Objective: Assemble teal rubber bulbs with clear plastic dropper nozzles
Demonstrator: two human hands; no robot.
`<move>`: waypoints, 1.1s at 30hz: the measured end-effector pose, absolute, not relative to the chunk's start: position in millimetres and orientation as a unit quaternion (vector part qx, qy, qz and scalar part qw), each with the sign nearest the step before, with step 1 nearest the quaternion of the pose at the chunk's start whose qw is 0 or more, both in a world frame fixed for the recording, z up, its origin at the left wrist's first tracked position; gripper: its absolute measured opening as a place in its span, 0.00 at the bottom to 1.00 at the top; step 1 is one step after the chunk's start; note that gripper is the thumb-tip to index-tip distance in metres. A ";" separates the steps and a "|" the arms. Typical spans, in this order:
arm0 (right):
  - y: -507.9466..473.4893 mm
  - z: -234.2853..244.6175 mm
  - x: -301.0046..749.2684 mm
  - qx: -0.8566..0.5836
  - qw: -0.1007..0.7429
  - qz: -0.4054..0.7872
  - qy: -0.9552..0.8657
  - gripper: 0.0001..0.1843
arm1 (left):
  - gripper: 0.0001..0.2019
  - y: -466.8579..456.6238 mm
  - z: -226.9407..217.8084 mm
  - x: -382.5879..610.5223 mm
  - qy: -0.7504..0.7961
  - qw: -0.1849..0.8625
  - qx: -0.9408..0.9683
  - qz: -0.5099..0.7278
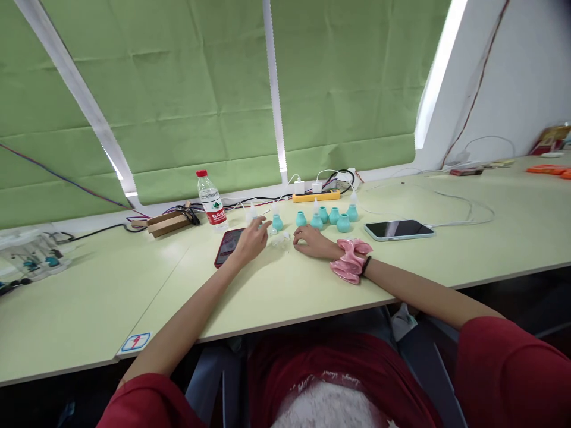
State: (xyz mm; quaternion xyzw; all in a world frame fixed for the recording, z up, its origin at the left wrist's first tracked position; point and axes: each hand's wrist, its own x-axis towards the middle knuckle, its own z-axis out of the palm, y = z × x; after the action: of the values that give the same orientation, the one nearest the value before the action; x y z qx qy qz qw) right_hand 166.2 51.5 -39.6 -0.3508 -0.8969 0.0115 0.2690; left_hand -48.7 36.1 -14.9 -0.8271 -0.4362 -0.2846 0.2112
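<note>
My left hand (253, 239) is over the table beside a red-cased phone (228, 245), its fingers apart near small clear pieces and a turquoise bulb with a clear nozzle (277, 222). No object shows between those fingers. A small heap of clear plastic pieces (282, 238) lies between my hands. My right hand (313, 242) rests low on the table just right of the heap, fingers bent and slightly apart, with nothing visible in them. Several turquoise bulbs (343, 223) stand upright behind my right hand. Some carry clear nozzles; others are without. A pink scrunchie (350, 260) circles my right wrist.
A water bottle (212, 202) with a red cap stands at the back left, near a cardboard box (168, 223). Behind the bulbs lies a yellow power strip (316, 196) with chargers and cables. A light-cased phone (399, 230) lies on the right, cabled. Clear containers (33, 255) sit far left.
</note>
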 end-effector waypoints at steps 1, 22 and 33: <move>51.7 -39.6 166.2 -0.348 0.272 0.010 -0.897 0.08 | 0.18 35.5 -19.2 -43.9 -0.429 0.205 -0.842 -0.256; 48.9 -36.8 165.3 -0.266 0.421 0.167 -0.851 0.06 | 0.18 22.7 -34.2 -20.3 -0.455 -0.011 -0.852 -0.260; 53.5 -39.5 165.5 -0.266 0.427 0.285 -0.816 0.07 | 0.11 20.8 -31.0 -16.4 -0.439 -0.091 -0.824 -0.346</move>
State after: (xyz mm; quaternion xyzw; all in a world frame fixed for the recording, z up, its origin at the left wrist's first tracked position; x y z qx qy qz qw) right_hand 165.5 53.5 -39.5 -0.2665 -0.8158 0.2853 0.4267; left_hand -16.4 20.8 -31.0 -0.8242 -0.4385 -0.3464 -0.0914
